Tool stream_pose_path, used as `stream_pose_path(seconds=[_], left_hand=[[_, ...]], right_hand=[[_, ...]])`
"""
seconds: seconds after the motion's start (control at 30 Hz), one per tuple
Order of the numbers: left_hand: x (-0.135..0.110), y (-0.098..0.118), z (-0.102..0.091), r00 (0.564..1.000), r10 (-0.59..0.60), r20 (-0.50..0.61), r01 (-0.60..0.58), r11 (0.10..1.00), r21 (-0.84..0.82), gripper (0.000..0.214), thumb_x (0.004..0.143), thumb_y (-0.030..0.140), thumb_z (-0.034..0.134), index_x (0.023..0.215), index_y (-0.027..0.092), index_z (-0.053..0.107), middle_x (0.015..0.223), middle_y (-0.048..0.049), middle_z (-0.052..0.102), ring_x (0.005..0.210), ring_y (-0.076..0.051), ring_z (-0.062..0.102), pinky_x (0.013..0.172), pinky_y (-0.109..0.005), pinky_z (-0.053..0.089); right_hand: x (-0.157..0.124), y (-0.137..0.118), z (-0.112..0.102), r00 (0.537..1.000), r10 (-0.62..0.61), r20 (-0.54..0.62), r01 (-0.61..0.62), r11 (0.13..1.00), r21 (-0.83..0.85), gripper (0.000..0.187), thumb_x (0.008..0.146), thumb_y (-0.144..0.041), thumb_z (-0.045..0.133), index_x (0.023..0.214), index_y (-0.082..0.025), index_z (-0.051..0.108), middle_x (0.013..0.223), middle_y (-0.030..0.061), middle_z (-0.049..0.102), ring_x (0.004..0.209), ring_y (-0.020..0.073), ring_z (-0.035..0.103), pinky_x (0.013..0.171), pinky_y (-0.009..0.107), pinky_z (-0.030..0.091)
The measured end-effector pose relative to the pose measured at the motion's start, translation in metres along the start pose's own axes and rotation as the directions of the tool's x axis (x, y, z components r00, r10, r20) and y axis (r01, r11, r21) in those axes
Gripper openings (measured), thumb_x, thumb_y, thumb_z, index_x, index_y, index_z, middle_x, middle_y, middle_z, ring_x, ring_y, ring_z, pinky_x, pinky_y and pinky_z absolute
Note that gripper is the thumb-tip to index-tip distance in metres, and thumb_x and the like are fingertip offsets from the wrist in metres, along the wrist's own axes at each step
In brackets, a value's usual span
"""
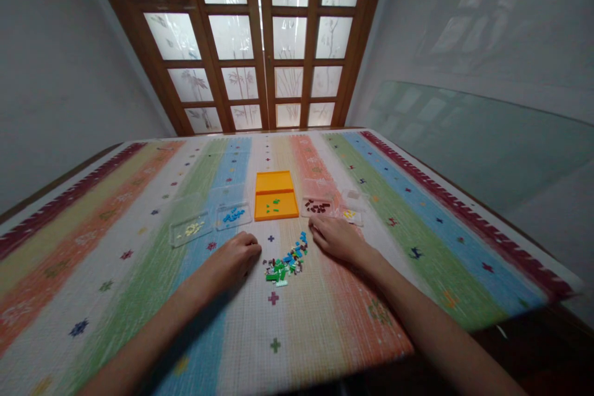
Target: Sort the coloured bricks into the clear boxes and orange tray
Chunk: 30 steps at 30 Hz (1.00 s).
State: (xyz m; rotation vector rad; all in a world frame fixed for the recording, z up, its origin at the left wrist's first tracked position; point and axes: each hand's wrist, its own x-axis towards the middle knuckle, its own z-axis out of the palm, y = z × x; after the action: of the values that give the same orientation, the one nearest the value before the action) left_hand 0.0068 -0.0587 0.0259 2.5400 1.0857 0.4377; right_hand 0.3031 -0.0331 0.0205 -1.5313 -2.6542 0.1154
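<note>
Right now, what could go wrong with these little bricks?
The right hand is close to the clear box of brown bricks, so a bump might spill some. The left hand is beside the loose mixed pile, so a sweep could scatter it. The orange box is open, so a knock could shift its green bricks.

Your left hand (241,250) is on the near side of the orange case (273,180), left of centre, back up, fingers curled, tips partly hidden. Your right hand (331,235) is near the case's near right corner, palm down, fingers bent. Left forearm (180,303) and right forearm (413,303): bare, converging toward the case. Grip unclear, both.
</note>
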Motion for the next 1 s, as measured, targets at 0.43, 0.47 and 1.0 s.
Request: stream_pose_path(seconds=[0.43,0.47,1.0], left_hand=[[0.012,0.003,-0.006,0.996,-0.086,0.034,0.079,0.983,0.168,0.026,0.085,0.007,0.047,0.075,0.017,0.069,0.082,-0.0087,0.069,0.073,-0.019,0.063,0.07,-0.029,0.049],[0.013,0.004,-0.008,0.994,-0.089,0.057,0.078,0.982,0.172,0.026,0.082,0.005,0.047,0.075,0.017,0.069,0.083,-0.0086,0.069,0.074,-0.019,0.063,0.07,-0.029,0.049],[0.063,-0.014,-0.031,0.982,0.084,-0.169,-0.071,0.994,0.08,0.011,0.083,0.014,0.06,0.086,0.016,0.071,0.08,-0.0043,0.069,0.069,-0.014,0.062,0.067,-0.025,0.048]], right_hand=[[0.001,0.001,0.002,1.0,-0.013,-0.015,0.013,1.0,-0.013,0.021,0.1,-0.019,0.041,0.107,-0.015,0.06,0.108,0.0129,0.068,0.094,0.0227,0.063,0.078,0.03,0.04],[0.0,0.0,0.002,1.0,-0.012,-0.011,0.012,1.0,-0.009,0.021,0.1,-0.019,0.041,0.107,-0.015,0.06,0.108,0.0128,0.068,0.094,0.0227,0.063,0.078,0.03,0.04],[0.0,-0.003,-0.001,1.0,-0.002,-0.008,0.002,1.0,-0.006,0.019,0.1,-0.018,0.042,0.106,-0.015,0.06,0.107,0.0121,0.069,0.094,0.0217,0.063,0.076,0.03,0.04]])
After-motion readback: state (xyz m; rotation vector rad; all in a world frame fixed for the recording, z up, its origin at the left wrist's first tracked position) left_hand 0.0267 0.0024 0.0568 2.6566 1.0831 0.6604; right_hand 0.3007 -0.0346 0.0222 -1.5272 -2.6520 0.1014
